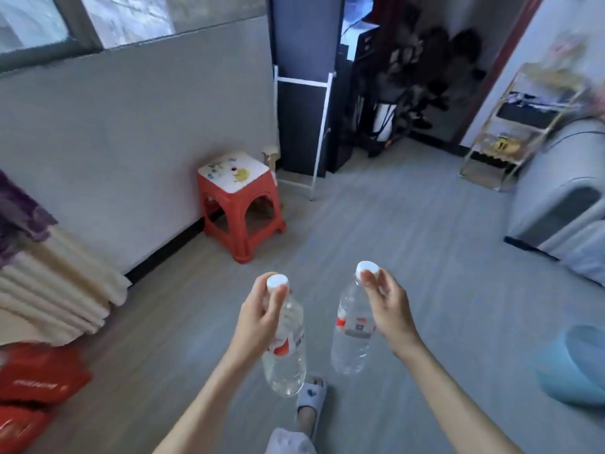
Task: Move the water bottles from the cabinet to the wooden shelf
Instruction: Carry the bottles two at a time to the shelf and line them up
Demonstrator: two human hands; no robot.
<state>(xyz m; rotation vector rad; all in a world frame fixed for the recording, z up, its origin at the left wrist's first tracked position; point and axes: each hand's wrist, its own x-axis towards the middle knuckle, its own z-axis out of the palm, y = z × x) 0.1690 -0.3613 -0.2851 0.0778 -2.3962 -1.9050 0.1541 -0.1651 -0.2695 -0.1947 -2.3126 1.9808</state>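
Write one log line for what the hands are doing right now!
phase: carrying | left hand: holds left bottle by cap | right hand: holds right bottle by cap | bottles: hanging over floor | shelf: not reached

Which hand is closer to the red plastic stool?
The left hand, holding its clear plastic bottle, is nearer the red plastic stool. The right hand, with the other clear bottle, is farther right.

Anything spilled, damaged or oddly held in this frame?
Nothing stands out. Each hand, left and right, pinches a capped, clear water bottle by its neck: left bottle, right bottle. No water shows on the floor.
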